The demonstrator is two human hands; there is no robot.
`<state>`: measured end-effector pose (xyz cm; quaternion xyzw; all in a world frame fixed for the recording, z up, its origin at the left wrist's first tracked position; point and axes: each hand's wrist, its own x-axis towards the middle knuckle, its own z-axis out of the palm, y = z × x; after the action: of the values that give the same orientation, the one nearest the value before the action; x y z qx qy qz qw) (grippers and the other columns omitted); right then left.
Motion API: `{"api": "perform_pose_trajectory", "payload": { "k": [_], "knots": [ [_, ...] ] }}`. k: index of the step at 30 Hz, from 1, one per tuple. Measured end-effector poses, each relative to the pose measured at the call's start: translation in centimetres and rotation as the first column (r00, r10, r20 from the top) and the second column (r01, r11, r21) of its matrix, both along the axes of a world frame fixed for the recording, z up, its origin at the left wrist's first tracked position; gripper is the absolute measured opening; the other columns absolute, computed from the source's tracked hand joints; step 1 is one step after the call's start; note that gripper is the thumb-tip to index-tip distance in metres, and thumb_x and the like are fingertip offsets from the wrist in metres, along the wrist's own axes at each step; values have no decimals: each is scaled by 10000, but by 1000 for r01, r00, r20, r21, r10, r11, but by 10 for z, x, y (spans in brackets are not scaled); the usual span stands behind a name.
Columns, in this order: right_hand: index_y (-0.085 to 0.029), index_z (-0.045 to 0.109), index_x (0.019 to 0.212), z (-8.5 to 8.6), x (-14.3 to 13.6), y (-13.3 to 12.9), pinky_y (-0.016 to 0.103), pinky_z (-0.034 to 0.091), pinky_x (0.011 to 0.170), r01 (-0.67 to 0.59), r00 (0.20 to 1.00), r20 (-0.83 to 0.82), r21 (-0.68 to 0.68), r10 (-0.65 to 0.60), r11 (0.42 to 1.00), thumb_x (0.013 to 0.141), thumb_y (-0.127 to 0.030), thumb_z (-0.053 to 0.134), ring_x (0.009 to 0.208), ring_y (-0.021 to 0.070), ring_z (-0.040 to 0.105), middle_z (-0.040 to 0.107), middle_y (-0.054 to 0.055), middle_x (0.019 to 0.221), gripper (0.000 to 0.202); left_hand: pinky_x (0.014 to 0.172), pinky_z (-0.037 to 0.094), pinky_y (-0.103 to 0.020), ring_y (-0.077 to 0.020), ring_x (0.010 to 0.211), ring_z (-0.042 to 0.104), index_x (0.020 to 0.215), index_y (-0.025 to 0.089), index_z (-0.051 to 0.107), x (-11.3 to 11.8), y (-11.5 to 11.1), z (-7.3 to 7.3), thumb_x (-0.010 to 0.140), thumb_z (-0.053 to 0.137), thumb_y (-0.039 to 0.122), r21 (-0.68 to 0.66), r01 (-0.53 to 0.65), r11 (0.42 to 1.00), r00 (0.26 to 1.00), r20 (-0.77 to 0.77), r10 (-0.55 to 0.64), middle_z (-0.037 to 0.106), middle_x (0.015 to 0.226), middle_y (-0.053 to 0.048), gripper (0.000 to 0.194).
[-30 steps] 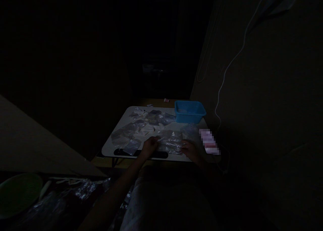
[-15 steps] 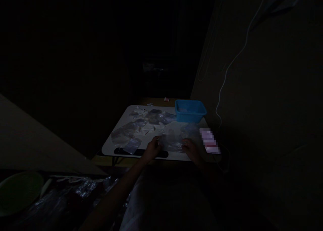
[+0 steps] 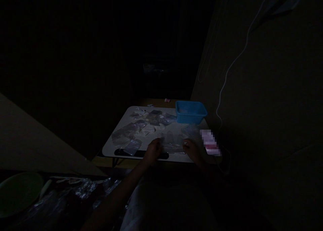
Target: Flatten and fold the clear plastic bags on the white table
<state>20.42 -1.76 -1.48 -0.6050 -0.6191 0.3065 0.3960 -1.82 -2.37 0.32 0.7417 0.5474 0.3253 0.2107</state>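
Note:
A clear plastic bag (image 3: 173,146) spreads between my two hands above the near side of a white folding table (image 3: 107,149). My left hand (image 3: 153,149) has its fingers closed at the bag's left edge. At the right edge, the fingers of my right hand (image 3: 191,149) are curled in a pinch. The room is very dark, so the fingertips show poorly. More clear plastic bags (image 3: 123,133) lie loosely over the left and middle of the table, with a whitish folded piece (image 3: 147,130) among them.
A blue plastic basin (image 3: 191,118) stands at the table's back right corner. A blurred-out pink and white thing (image 3: 210,142) lies at the right edge. The white cable (image 3: 232,64) hangs along the right wall. A green round basket (image 3: 20,194) and shiny plastic are on the floor at left.
The bag between my hands has shifted slightly and looks flatter. Both hands stay nearly in place, and the whole view has moved a little.

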Motion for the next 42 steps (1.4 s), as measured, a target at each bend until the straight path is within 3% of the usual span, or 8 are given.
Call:
{"api": "perform_pose_trajectory", "payload": {
  "k": [6,12,19,27,36,40,42],
  "knots": [
    [-155,551,859,3,-2,-1,243,429,490,21,998,55,-26,-19,999,638,-224,442,528,146,551,576,-4,603,256,832,418,-315,-196,962,504,1120,123,474,-1,-3,9,689,461,75,103,14,995,977,-215,8,537,1037,-97,434],
    [-157,557,868,6,-3,-3,237,431,513,36,994,102,-44,-31,998,639,-187,433,554,147,559,595,8,630,262,944,320,-331,-195,1141,391,1233,124,379,22,-3,11,825,373,174,165,258,952,888,-429,-167,448,1241,-111,411],
    [-154,559,905,4,-3,-1,225,432,510,39,990,135,-50,-32,998,658,-176,427,540,138,558,598,3,612,281,992,212,-425,-231,1242,243,1280,76,308,26,-5,0,893,236,307,78,192,978,760,-642,-97,312,1341,-141,456],
    [-154,562,887,1,-3,-1,228,446,518,39,987,154,-7,-38,999,669,-177,413,567,135,565,603,13,663,265,988,167,-480,-229,1266,177,1314,98,248,17,-3,-7,889,160,416,76,136,988,722,-690,-46,230,1376,-130,538],
    [-147,585,860,11,-4,8,259,470,580,40,967,252,46,-50,998,658,-146,423,623,155,580,614,30,688,259,973,167,-508,-245,1264,178,1307,82,260,20,5,-1,878,176,421,53,105,993,697,-716,-35,238,1370,-142,553],
    [-163,558,1014,27,-16,-9,340,410,828,36,934,347,151,-87,988,705,-144,397,948,206,526,577,93,1020,349,973,155,-513,-243,1264,177,1310,83,252,20,3,-2,876,167,425,62,108,992,710,-704,-33,247,1367,-144,559],
    [-155,523,1096,33,-32,-19,348,360,898,-117,859,511,227,-16,967,758,-153,356,1039,207,474,540,102,1114,377,975,143,-514,-242,1265,172,1311,83,248,20,3,-2,875,172,415,66,102,993,708,-705,-26,239,1370,-145,553]
  ]
}}
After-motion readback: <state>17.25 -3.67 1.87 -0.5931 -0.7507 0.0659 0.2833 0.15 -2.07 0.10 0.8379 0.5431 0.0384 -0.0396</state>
